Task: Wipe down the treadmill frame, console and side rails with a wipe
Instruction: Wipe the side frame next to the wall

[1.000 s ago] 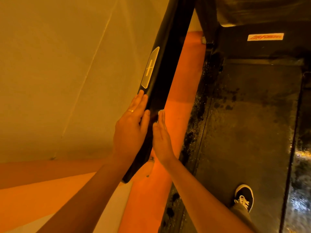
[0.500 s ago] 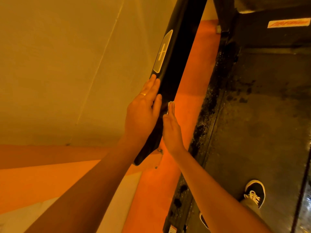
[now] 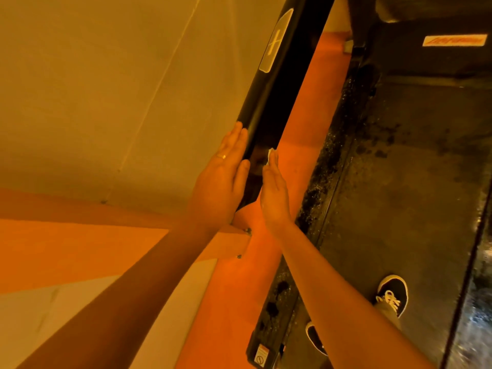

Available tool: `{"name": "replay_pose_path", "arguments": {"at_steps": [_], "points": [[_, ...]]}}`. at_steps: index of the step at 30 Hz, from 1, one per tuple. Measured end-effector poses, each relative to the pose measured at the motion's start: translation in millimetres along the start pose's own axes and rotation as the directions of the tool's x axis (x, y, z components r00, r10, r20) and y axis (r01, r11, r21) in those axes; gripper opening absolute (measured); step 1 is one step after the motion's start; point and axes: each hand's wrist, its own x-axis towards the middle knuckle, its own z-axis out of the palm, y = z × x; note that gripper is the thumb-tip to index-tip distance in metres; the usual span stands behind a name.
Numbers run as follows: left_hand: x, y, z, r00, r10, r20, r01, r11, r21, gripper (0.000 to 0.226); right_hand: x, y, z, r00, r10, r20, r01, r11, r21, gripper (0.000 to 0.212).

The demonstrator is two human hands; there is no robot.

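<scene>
Left hand point(image 3: 218, 182) and right hand point(image 3: 275, 193) flank the handrail point(image 3: 274, 102), fingers straight, together. The white wipe point(image 3: 270, 155) (seemingly pressed, not pinched) could slip down.

The left hand point(image 3: 216, 187) wears a gold ring point(image 3: 221, 156); black shoes point(image 3: 392, 292) have white laces.

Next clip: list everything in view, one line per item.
handrail: 1, black, diagonal from top centre down to the hands
plus-sign plate: 1, grey, high on the handrail
wipe: 1, white, between right fingertips and handrail
treadmill deck: 1, black, right side
logo sticker: 1, pale, top right
floor strip: 1, orange, between wall and deck
shoes: 2, black, lower right on the treadmill
ring: 1, gold, left hand
left hand: 1, flat on handrail's left side
right hand: 1, flat on its right side, pressing the wipe
</scene>
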Motion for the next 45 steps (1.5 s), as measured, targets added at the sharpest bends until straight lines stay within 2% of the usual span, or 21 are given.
{"name": "replay_pose_path", "arguments": {"at_steps": [6, 9, 13, 18, 20, 22, 24, 25, 27, 28, 30, 32, 33, 35, 37, 38, 40, 42, 45], "points": [[-18.2, -0.6, 12.2, 0.992, -0.049, -0.115, 0.048, 0.999, -0.009, 0.050, -61.9, 17.7, 14.3, 0.992, -0.040, -0.121, 0.044, 0.999, 0.028, 0.042], [-17.6, -3.5, 12.5, 0.992, -0.055, -0.110, 0.048, 0.997, -0.065, 0.049, -63.1, 16.4, 24.5, 0.946, -0.041, -0.320, 0.048, 0.999, 0.013, 0.034], [-18.9, -2.0, 8.7, 0.985, -0.125, -0.119, 0.101, 0.976, -0.193, 0.048, -60.8, 4.6, 31.5, 0.898, -0.043, -0.438, 0.039, 0.999, -0.018, 0.025], [-30.3, 6.1, 4.9, 0.919, -0.288, -0.269, 0.145, 0.882, -0.448, 0.042, -64.0, -20.8, 26.0, 0.885, -0.079, -0.458, 0.081, 0.997, -0.016, 0.021], [-43.2, 11.0, 2.2, 0.855, -0.401, -0.328, 0.166, 0.812, -0.560, 0.040, -65.3, -41.8, 19.8, 0.897, -0.215, -0.385, 0.193, 0.977, -0.096, 0.019], [-56.9, 17.3, 2.4, 0.782, -0.523, -0.340, 0.203, 0.728, -0.655, 0.041, -64.1, -67.0, 13.9, 0.878, -0.430, -0.209, 0.385, 0.895, -0.225, 0.019], [-68.6, 23.8, 6.6, 0.689, -0.642, -0.335, 0.246, 0.643, -0.725, 0.041, -57.2, -88.2, 8.0, 0.757, -0.645, 0.109, 0.628, 0.669, -0.398, 0.017], [-73.2, 25.1, 8.9, 0.636, -0.694, -0.337, 0.252, 0.599, -0.760, 0.040, -52.1, -95.3, 6.3, 0.670, -0.676, 0.306, 0.730, 0.525, -0.438, 0.016], [-79.7, 28.1, 12.5, 0.518, -0.796, -0.313, 0.210, 0.473, -0.856, 0.039, -39.0, -104.7, 6.3, 0.497, -0.564, 0.659, 0.866, 0.268, -0.423, 0.018], [-81.6, 31.3, 13.5, 0.466, -0.840, -0.278, 0.162, 0.390, -0.906, 0.038, -33.5, -107.8, 6.8, 0.422, -0.462, 0.780, 0.906, 0.179, -0.384, 0.020], [-82.0, 40.9, 15.1, 0.405, -0.893, -0.194, 0.072, 0.243, -0.967, 0.038, -24.1, -113.3, 7.4, 0.321, -0.264, 0.910, 0.947, 0.101, -0.305, 0.019], [-81.0, 51.3, 13.6, 0.419, -0.894, -0.157, 0.027, 0.185, -0.982, 0.039, -17.0, -121.2, 5.5, 0.254, -0.117, 0.960, 0.965, 0.098, -0.244, 0.020], [-80.5, 56.1, 13.1, 0.454, -0.874, -0.174, 0.020, 0.205, -0.979, 0.039, -14.9, -127.1, 3.9, 0.240, -0.066, 0.968, 0.966, 0.114, -0.232, 0.022], [-78.0, 58.0, 18.2, 0.524, -0.820, -0.230, 0.088, 0.321, -0.943, 0.036, -13.0, -140.2, 0.1, 0.255, -0.028, 0.967, 0.953, 0.179, -0.246, 0.028], [-75.1, 53.6, 28.4, 0.550, -0.790, -0.269, 0.197, 0.437, -0.878, 0.035, -8.8, -152.4, -2.8, 0.288, -0.051, 0.956, 0.938, 0.218, -0.271, 0.028], [-73.8, 51.1, 33.6, 0.552, -0.783, -0.285, 0.248, 0.481, -0.841, 0.036, -5.3, -158.4, -2.7, 0.296, -0.048, 0.954, 0.938, 0.203, -0.281, 0.028], [-71.4, 49.4, 43.0, 0.544, -0.768, -0.337, 0.314, 0.559, -0.767, 0.037, 4.1, -168.0, -1.1, 0.258, 0.028, 0.966, 0.962, 0.082, -0.259, 0.031], [-69.7, 48.4, 48.0, 0.511, -0.757, -0.408, 0.328, 0.610, -0.721, 0.033, 13.3, -173.2, 3.1, 0.212, 0.187, 0.959, 0.977, -0.052, -0.206, 0.039], [-73.0, 51.4, 54.6, 0.384, -0.762, -0.521, 0.281, 0.634, -0.720, 0.026, 22.9, -179.1, 14.2, 0.178, 0.398, 0.900, 0.980, -0.151, -0.127, 0.054]]}}
